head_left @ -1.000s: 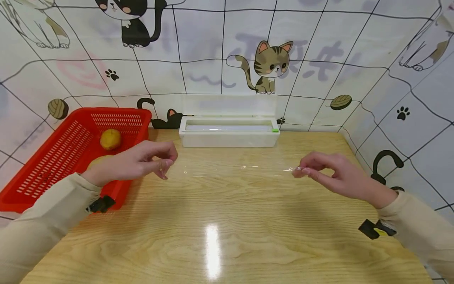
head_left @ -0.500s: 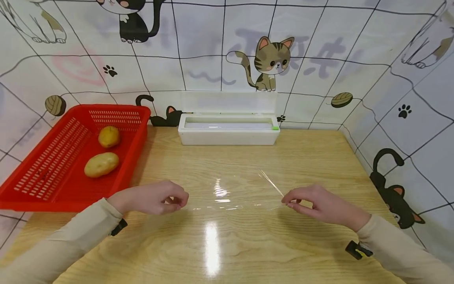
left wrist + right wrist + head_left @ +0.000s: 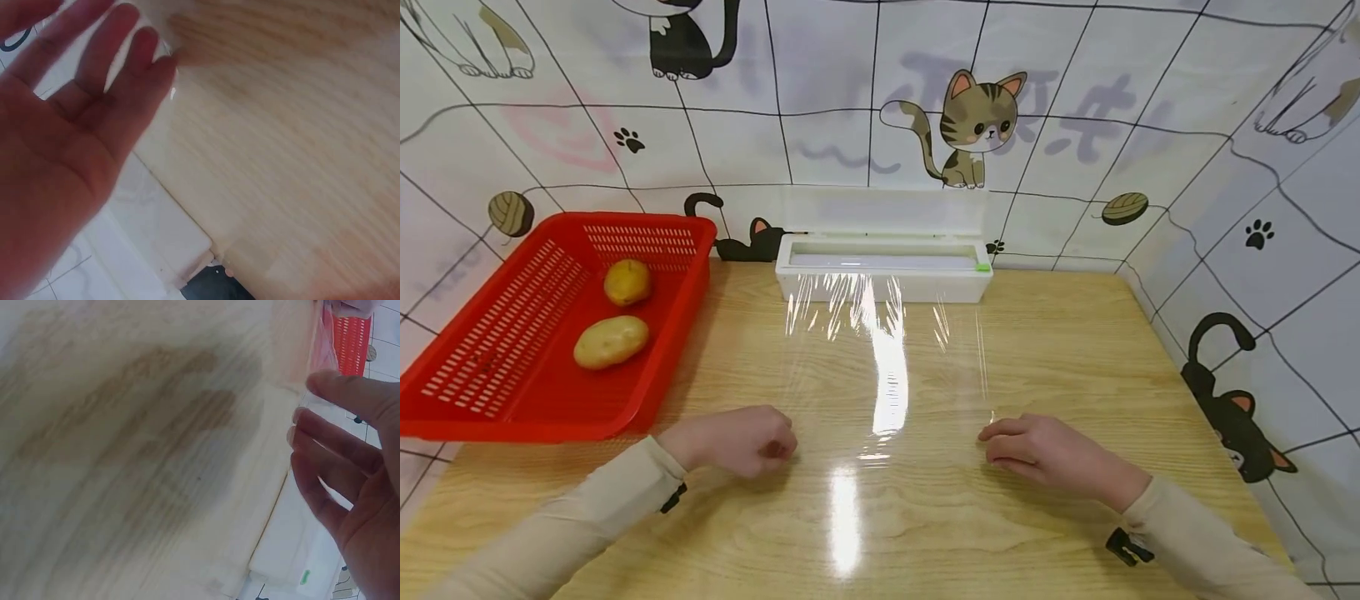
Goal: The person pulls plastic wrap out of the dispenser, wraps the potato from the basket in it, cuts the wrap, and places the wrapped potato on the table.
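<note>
A sheet of clear cling film [image 3: 891,375] stretches from the open white cling film box [image 3: 887,287] toward me, low over the table. At its near left corner my left hand [image 3: 737,440] is curled, gripping the film's edge; its thumb tip is hidden in the head view. My right hand [image 3: 1052,454] is at the near right corner, fingertips touching the film near the tabletop. In the right wrist view the thumb [image 3: 350,394] and the fingers [image 3: 325,440] stand apart. The left wrist view shows the left hand's bent fingers [image 3: 119,69] over the film.
A red basket [image 3: 658,367] stands at the left, holding an oval potato [image 3: 612,342] and a rounder yellowish item [image 3: 627,282]. Cat-patterned sheeting [image 3: 827,150] borders the wooden table [image 3: 1075,358] behind and at the right. A green slider [image 3: 982,267] marks the box's right end.
Both hands have come toward me and lower, drawing film out of the box. The film now spans from box to hands, and the right thumb and fingers look less pinched.
</note>
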Demonstrator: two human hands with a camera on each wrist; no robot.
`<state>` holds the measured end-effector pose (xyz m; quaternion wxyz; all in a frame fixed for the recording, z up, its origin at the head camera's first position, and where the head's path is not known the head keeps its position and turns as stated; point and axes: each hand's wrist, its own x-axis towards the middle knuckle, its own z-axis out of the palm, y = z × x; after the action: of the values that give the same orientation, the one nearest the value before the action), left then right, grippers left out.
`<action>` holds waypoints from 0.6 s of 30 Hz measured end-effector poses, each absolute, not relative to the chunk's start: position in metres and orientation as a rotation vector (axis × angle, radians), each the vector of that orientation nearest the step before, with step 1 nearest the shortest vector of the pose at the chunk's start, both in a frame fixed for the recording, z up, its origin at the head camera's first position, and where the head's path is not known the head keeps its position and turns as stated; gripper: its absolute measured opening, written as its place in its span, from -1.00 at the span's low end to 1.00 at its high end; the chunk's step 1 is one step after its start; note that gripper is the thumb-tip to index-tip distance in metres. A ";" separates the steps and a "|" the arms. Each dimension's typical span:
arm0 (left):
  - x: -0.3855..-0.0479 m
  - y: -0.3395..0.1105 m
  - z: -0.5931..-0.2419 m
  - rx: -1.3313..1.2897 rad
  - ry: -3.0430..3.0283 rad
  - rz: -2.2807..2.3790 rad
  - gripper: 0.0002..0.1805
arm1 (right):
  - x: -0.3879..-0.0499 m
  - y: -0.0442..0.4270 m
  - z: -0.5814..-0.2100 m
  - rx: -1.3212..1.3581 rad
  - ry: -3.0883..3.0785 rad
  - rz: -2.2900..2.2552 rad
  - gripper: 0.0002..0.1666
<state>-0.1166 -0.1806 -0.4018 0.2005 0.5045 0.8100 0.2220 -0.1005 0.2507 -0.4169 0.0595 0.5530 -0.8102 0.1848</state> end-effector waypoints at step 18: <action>-0.094 -0.165 -0.407 1.126 2.579 0.417 -0.54 | -0.095 0.248 -0.439 1.570 -2.454 0.484 -0.83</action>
<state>-0.0939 -0.1650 -0.4068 0.1480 0.3913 0.8966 0.1450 -0.0952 0.2477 -0.4385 0.0941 0.5294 -0.8272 0.1630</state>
